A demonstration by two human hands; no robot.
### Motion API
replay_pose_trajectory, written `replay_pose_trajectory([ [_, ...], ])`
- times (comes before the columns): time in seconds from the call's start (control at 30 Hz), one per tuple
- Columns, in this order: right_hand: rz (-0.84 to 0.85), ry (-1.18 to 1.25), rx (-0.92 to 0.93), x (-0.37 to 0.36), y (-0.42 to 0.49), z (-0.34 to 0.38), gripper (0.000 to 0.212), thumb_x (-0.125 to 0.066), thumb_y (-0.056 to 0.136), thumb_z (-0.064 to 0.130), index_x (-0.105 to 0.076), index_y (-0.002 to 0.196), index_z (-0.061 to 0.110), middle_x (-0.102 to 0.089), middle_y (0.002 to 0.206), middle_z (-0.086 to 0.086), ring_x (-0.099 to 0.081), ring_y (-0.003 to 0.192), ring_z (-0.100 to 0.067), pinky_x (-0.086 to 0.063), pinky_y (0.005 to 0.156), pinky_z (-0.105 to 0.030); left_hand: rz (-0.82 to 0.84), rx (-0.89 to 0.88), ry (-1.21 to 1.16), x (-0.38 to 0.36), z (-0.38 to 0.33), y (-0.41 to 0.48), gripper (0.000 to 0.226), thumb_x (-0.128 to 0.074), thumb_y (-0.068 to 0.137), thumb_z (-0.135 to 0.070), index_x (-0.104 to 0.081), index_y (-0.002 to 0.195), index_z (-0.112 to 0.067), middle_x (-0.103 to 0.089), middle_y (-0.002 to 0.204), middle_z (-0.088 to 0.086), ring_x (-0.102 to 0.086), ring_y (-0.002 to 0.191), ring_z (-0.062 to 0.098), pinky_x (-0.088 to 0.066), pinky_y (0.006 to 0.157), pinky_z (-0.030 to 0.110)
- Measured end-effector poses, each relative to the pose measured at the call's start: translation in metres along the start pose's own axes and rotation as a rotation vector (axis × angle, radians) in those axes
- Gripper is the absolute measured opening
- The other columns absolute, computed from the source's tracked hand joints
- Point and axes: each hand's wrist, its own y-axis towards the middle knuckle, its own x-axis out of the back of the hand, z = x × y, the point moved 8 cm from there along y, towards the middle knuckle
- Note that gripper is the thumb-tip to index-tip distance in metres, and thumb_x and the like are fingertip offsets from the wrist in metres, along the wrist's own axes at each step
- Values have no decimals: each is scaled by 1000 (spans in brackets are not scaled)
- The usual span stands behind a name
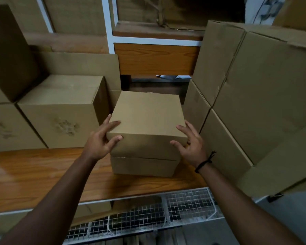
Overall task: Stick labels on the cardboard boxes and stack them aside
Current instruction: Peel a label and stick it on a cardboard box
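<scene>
cardboard this smooth offers little purchase: my left grip and right grip each clasp a near corner of the top box, which sits on a lower box on the wooden surface. held by corners alone, it could slide askew off that box.

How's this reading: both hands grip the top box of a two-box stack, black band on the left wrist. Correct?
Not quite: the head view shows the band on the right wrist, not the left. The rest stands: the left hand and right hand grip the top box, stacked on a second box.
</scene>
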Motion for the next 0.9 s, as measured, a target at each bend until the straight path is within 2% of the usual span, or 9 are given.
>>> replay_pose_trajectory([
  [0.13,-4,15,18,-4,0,-5,61,-73,80,44,-47,135,33,-29,155,-3,-30,135,-11,-39,107,-45,-53,68,-8,-5,-4,-9,64,-66,84,-55,-24,128,-76,-18,156,-18,-39,136,21,-52,96,52],
  [0.2,-19,16,67,-8,-9,-7,74,-70,79,49,-32,142,41,-26,156,-5,-30,138,-15,-43,104,-45,-100,13,49,-11,-7,-22,81,-65,86,-40,-11,138,-71,-9,162,-9,-31,142,27,-49,99,56],
  [0.3,-60,-51,282,-16,-31,-4,106,-77,78,27,0,148,51,-12,158,-16,-30,140,-26,-48,84,-22,-101,-23,178,-22,-7,-39,91,-67,88,-31,-3,143,-65,7,164,4,-20,140,25,-46,99,55],
  [0.43,-22,-111,397,-30,-38,3,127,-87,67,15,4,148,49,-7,151,-34,-30,136,-15,-46,66,-13,-47,-120,242,-33,-3,-45,87,-66,87,-32,-10,150,-51,4,162,23,-30,135,34,-49,91,53],
  [0.5,-34,-100,384,-33,-34,2,126,-88,66,15,0,149,49,-10,150,-37,-13,145,-10,-48,78,-22,-8,-110,268,-37,8,-44,95,-68,88,-27,-3,148,-59,-7,160,27,-40,133,43,-52,93,55],
  [0.57,-45,-99,353,-36,-29,-2,119,-86,69,14,-5,148,52,-10,152,-34,2,147,-7,-40,97,-36,-7,-67,299,-39,14,-41,100,-66,91,-22,7,142,-67,-20,155,28,-47,126,44,-54,91,57],
  [0.63,-43,-113,305,-41,-24,-7,115,-84,71,14,-8,145,57,-14,152,-33,-1,143,-5,-33,102,-36,-25,-58,308,-41,14,-38,97,-62,94,-19,8,141,-67,-29,150,29,-52,119,43,-54,88,55],
  [0.7,-55,-130,266,-43,-21,-8,113,-83,72,15,-7,143,61,-20,151,-33,-11,138,-7,-35,99,-32,-33,-52,293,-41,15,-35,88,-60,96,-15,-1,148,-56,-33,147,29,-55,114,42,-55,85,52],
  [0.9,-49,-165,208,-54,-20,-10,112,-79,78,14,-1,140,66,-21,150,-34,-31,133,-30,-42,95,-36,18,13,328,-41,30,-26,73,-55,98,-20,-8,151,-42,-26,153,26,-52,120,41,-52,90,50],
])
